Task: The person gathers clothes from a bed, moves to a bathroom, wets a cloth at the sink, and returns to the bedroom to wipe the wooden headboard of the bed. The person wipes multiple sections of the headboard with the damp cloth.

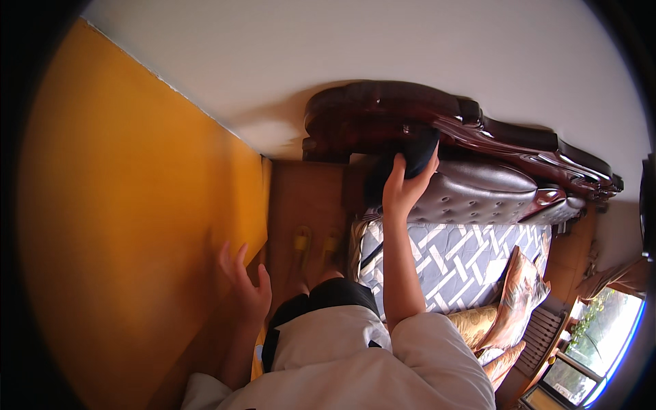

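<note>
My right hand [407,192] grips a dark, soft-looking cloth [423,146] at the bed's headboard. The cloth overlaps the glossy dark-red wood frame [369,110] of the headboard; whether it presses on the wood I cannot tell. Below the wood, a tufted silver-brown leather panel [471,189] runs to the right. My left hand [248,289] is raised at my left side, holding nothing, fingers apart. It is nearest to a smooth orange panel [128,205], and I cannot tell if it touches it.
A mattress [435,256] with a grey and white pattern lies right of me, with several patterned pillows [512,307] on it. Beyond are a radiator [538,333] and a window [605,328]. My feet, in yellow slippers [302,240], stand in a narrow gap between bed and panel.
</note>
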Demonstrator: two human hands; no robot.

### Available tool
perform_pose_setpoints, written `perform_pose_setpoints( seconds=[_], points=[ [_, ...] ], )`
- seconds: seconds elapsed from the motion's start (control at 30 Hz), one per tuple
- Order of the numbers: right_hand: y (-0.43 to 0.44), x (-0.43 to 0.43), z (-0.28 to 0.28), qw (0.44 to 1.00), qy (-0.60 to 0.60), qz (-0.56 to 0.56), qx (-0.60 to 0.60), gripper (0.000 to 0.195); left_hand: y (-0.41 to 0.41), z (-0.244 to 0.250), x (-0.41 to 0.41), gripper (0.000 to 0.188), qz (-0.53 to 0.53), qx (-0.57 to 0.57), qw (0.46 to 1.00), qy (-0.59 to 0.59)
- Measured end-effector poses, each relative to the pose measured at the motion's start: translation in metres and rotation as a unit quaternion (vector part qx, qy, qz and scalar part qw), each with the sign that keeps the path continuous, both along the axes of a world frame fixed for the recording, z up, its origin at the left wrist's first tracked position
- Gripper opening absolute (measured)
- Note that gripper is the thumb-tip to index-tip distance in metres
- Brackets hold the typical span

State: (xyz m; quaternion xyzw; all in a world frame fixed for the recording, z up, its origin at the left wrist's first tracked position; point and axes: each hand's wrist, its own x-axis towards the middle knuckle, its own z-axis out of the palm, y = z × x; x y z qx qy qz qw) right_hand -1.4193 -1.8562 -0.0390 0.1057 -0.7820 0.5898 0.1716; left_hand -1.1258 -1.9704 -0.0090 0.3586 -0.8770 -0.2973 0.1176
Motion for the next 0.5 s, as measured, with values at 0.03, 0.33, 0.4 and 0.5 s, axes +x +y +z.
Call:
perform_pose_setpoints(
  seconds=[0.03,0.33,0.4,0.5],
  points=[
    [-0.007,-0.009,0.000,0.999,0.026,-0.017,0.030,0.072,0.000,-0.004,0.002,0.052,0.001,0.011,1.000,0.003],
    [-0.091,0.010,-0.127,0.946,0.108,0.056,0.300,0.090,0.002,-0.029,-0.004,0.050,-0.002,0.026,1.000,-0.010],
    [-0.084,0.008,-0.159,0.932,0.111,0.079,0.337,0.089,0.002,-0.031,-0.005,0.049,-0.006,0.030,0.999,-0.020],
    [-0.066,-0.003,-0.196,0.906,0.121,0.092,0.394,0.088,0.001,-0.036,-0.007,0.049,-0.015,0.042,0.999,-0.022]
  ],
)
